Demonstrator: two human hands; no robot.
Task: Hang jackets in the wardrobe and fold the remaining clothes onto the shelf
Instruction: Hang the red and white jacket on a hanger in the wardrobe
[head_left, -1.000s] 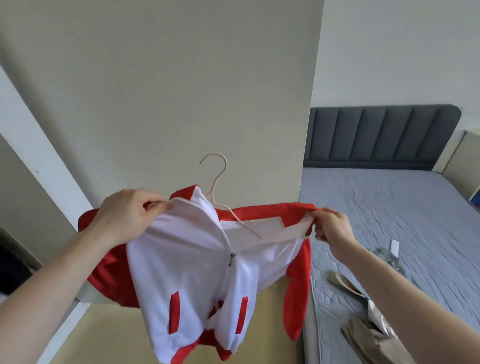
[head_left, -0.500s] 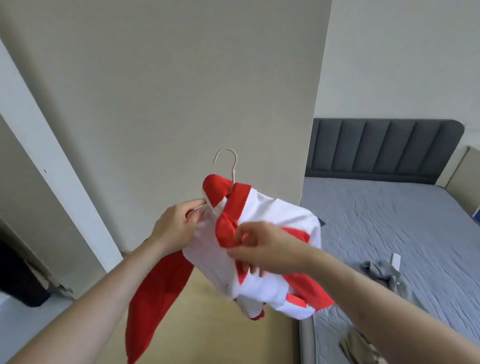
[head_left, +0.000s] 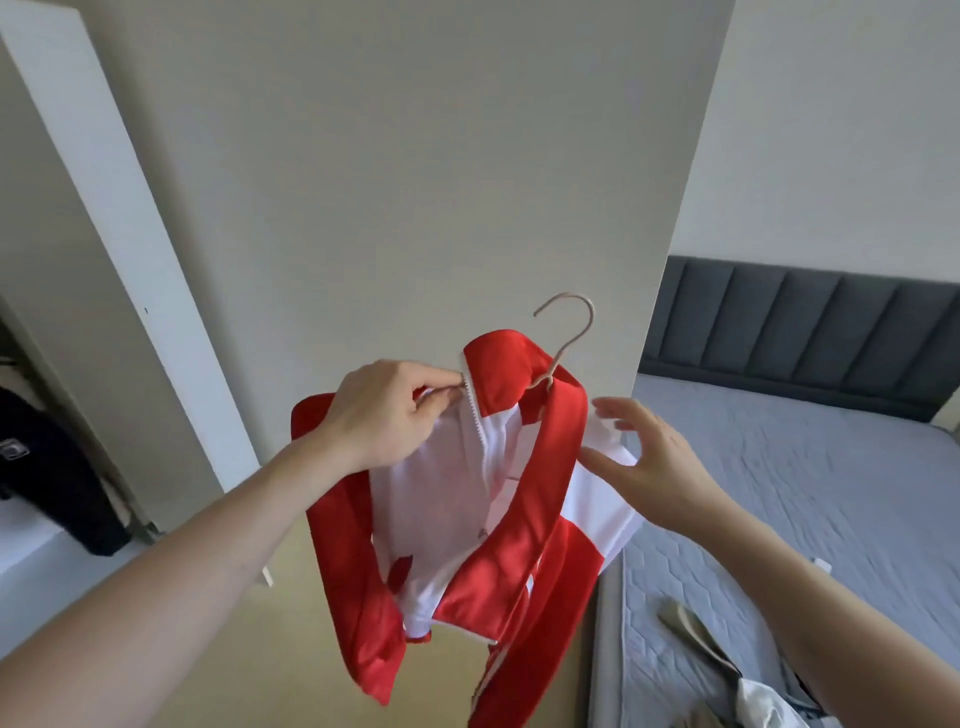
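Jacket (head_left: 467, 499), red and white, hangs in the air in the middle of the view, draped on a thin pale hanger (head_left: 563, 343) whose hook sticks up above the red collar. It is in front of a tall plain panel (head_left: 415, 182), and it has not been hung on anything.

The left hand (head_left: 389, 415) reaches in from the lower left with the forearm stretched up and to the right. Its fingers are curled, and thumb and forefinger pinch the jacket's front edge at the top of the zip, just below the collar. The back of the hand faces the camera. One red sleeve droops down under this wrist, and the other red sleeve falls across the white front to the lower right.

The right hand (head_left: 649, 457) comes in from the lower right, forearm angled up and to the left. Its fingers are spread and loosely bent, with nothing held; the thumb lies against or just beside the white shoulder of the jacket, and I cannot tell whether the fingertips touch the cloth.

To the right lies a bed (head_left: 805, 493) with a grey quilted cover and a dark padded headboard (head_left: 805, 322) at its far end. Near the lower right edge some beige clothes (head_left: 727, 675) lie on the bed. At the far left a dark garment (head_left: 47, 467) shows in an opening beside a white board (head_left: 104, 208).
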